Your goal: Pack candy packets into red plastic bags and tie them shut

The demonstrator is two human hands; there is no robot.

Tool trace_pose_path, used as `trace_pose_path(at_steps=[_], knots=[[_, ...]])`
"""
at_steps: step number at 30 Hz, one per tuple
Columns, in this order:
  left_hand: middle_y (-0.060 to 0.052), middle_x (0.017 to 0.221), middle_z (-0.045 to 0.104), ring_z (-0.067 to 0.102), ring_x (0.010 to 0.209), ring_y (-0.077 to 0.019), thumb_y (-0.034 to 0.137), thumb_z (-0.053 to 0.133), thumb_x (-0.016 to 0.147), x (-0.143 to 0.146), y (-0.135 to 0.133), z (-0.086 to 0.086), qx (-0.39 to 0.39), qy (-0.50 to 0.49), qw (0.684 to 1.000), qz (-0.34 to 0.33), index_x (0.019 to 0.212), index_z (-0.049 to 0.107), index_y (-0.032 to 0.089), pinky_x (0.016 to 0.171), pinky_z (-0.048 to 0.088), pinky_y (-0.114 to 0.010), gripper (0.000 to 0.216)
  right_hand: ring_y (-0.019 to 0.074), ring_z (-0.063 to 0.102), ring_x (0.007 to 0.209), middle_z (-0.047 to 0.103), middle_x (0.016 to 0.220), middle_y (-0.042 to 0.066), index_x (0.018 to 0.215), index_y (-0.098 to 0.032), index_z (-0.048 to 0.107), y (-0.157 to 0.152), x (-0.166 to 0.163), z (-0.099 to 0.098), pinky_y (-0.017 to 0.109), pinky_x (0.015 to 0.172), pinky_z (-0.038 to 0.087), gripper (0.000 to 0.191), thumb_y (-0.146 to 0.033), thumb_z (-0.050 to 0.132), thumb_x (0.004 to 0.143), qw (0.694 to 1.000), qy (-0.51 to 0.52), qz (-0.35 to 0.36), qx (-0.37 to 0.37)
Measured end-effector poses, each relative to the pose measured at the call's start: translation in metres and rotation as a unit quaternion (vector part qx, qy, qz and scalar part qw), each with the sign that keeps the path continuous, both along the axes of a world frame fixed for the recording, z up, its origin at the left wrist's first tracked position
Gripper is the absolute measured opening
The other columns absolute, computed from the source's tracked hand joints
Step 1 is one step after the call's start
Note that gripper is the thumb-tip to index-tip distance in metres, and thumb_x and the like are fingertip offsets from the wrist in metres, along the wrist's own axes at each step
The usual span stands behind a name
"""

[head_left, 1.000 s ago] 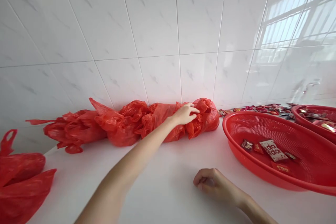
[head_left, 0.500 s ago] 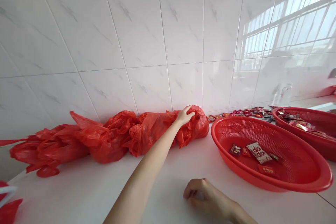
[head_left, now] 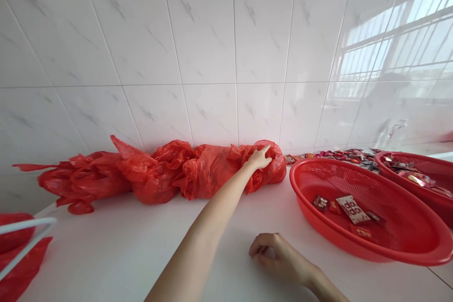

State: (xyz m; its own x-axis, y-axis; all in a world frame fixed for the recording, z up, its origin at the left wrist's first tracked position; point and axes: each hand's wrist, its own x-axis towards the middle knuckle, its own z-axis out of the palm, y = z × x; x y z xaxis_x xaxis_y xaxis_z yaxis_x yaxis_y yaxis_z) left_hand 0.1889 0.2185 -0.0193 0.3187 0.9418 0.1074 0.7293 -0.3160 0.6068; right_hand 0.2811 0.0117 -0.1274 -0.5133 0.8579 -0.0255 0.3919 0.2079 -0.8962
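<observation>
A row of crumpled red plastic bags (head_left: 198, 174) lies along the foot of the white tiled wall. My left hand (head_left: 260, 157) reaches far forward and its fingers close on the rightmost bag (head_left: 274, 170) of the row. My right hand (head_left: 274, 257) rests on the white counter (head_left: 141, 245) near me, curled into a loose fist; nothing shows in it.
A red mesh basket (head_left: 399, 250) with a few wrapped sweets stands at the right. A second red basket (head_left: 435, 198) sits behind it. Loose wrapped sweets (head_left: 336, 154) lie along the wall. More red bags (head_left: 17, 255) and a white bar (head_left: 24, 240) are at the left edge.
My left hand stays on the rightmost bag, its fingers shifting a little on the plastic. My right hand stays curled on the counter. The view has swung slightly.
</observation>
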Motion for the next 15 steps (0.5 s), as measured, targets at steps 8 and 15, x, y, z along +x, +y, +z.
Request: trace_pose_path(at_steps=[8,15], knots=[[-0.011,0.132,0.061,0.063,0.114,-0.025,0.036,0.063,0.098,0.005,0.007,-0.015,0.006,0.041,0.999,0.011,0.128,0.061,0.019,0.095,0.056,-0.046,0.035,0.0207,0.067,0.085,0.075,0.091,0.007,0.092,-0.016,0.077,-0.002,0.001,0.004,0.03,0.077,0.052,0.026,-0.014,0.056,0.077,1.0,-0.009,0.007,0.005],[-0.01,0.128,0.063,0.065,0.109,-0.0237,0.036,0.063,0.098,0.003,0.002,-0.014,0.016,0.044,0.999,0.017,0.126,0.062,0.019,0.092,0.058,-0.043,0.033,0.0201,0.066,0.084,0.075,0.092,0.007,0.091,-0.016,0.076,-0.002,0.002,0.004,0.029,0.075,0.051,0.026,-0.012,0.055,0.077,1.0,-0.014,0.01,0.008]])
